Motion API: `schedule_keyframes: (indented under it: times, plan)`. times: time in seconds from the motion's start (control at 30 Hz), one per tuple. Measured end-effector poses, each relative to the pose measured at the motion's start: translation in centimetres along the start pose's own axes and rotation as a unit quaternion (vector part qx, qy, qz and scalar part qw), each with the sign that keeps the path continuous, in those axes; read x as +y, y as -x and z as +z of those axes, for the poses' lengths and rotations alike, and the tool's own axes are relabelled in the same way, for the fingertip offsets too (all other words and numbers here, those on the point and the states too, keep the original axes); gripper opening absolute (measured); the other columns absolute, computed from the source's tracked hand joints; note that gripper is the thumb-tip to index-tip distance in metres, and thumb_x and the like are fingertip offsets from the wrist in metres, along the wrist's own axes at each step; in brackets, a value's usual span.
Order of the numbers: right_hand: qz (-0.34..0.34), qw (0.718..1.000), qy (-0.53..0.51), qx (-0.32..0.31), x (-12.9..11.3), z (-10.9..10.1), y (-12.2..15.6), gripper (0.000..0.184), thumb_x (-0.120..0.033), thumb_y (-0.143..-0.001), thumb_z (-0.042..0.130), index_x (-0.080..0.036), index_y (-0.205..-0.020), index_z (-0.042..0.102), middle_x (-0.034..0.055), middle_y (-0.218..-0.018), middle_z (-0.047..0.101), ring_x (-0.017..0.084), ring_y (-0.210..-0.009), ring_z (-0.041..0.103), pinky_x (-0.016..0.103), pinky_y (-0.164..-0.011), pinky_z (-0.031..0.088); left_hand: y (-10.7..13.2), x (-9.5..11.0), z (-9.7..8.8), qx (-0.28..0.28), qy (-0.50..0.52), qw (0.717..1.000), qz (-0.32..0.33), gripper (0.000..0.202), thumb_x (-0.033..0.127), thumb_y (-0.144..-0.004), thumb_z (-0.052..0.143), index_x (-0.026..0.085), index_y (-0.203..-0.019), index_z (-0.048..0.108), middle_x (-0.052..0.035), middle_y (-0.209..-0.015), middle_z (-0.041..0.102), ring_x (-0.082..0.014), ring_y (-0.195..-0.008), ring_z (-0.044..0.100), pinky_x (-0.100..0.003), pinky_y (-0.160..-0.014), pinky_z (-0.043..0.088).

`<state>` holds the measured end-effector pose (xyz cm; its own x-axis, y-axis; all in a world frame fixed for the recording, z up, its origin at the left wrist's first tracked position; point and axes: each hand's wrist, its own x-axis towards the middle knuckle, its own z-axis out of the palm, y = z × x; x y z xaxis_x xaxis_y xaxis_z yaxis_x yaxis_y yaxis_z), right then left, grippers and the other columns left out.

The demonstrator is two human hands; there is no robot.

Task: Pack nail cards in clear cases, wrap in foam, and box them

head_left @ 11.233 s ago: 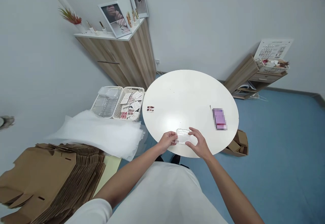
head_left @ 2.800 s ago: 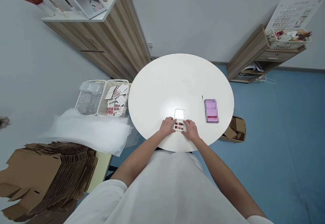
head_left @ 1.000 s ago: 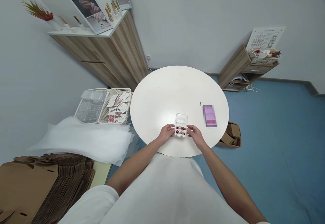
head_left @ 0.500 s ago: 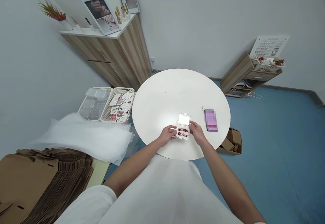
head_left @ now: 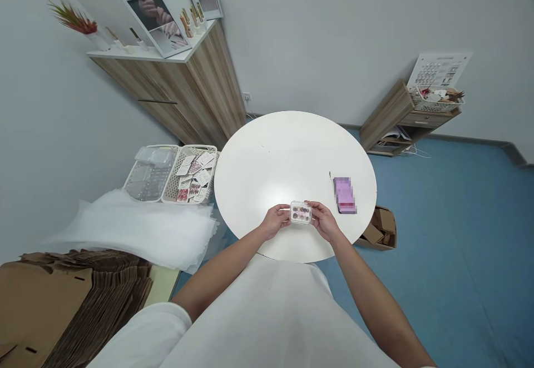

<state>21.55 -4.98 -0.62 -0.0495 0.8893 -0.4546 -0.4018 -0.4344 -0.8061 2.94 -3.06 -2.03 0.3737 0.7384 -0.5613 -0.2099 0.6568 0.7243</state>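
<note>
Between my two hands is a small clear plastic case [head_left: 301, 213] of press-on nails, its lid down over two rows of dark red and pale nails. My left hand [head_left: 275, 220] grips the left edge of the case with thumb and fingers. On the opposite edge, my right hand [head_left: 324, 220] is closed, its fingertips at the upper right corner. The case is over the near part of a round white table [head_left: 254, 162]; whether it touches the tabletop I cannot tell.
A phone [head_left: 345, 195] with a blurred purple screen lies right of my hands, a tiny dark object [head_left: 330, 174] beside it. Left of the table are a basket of nail cards [head_left: 194, 176], a basket of clear cases [head_left: 152, 173], white sheets [head_left: 137, 226] and stacked cardboard [head_left: 83, 301].
The lid of the nail case, upright and open before, has come down over the nails. Both hands have stayed on the case's sides. The view has shifted slightly.
</note>
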Motion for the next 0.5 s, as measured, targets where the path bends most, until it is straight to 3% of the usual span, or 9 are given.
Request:
schedule_keyframes:
  times: [0.1,0.27,0.5]
  plan:
    - [0.002,1.0,0.02,0.014,-0.2,0.1,0.1,0.025,-0.032,-0.065,0.06,-0.024,-0.088,0.058,0.0029,-0.116,0.054,0.019,-0.094,0.056,0.033,-0.07,0.05,0.0,0.1,0.2,0.002,0.008,1.0,-0.004,0.033,0.024,-0.068,0.066,0.016,-0.097,0.053,-0.0084,-0.09,0.062,-0.0108,-0.074,0.059,-0.026,-0.067,0.048]
    - [-0.003,0.999,-0.005,0.047,-0.2,0.4,0.8,0.042,-0.041,-0.071,0.055,-0.033,-0.111,0.045,0.0018,-0.118,0.052,0.017,-0.088,0.059,0.034,-0.068,0.052,0.0,0.3,0.3,0.013,0.008,1.0,0.009,0.032,0.025,-0.068,0.066,0.017,-0.097,0.053,-0.0065,-0.089,0.061,-0.0102,-0.073,0.059,-0.026,-0.067,0.048]
    - [0.029,0.995,0.073,0.063,1.3,0.2,1.7,0.036,-0.038,-0.067,0.061,-0.025,-0.099,0.053,0.0018,-0.09,0.058,0.014,-0.074,0.06,0.033,-0.072,0.052,0.1,0.2,0.3,0.031,-0.004,0.999,0.013,0.032,0.028,-0.07,0.064,0.018,-0.098,0.053,-0.0064,-0.09,0.061,-0.0104,-0.074,0.059,-0.026,-0.068,0.048]
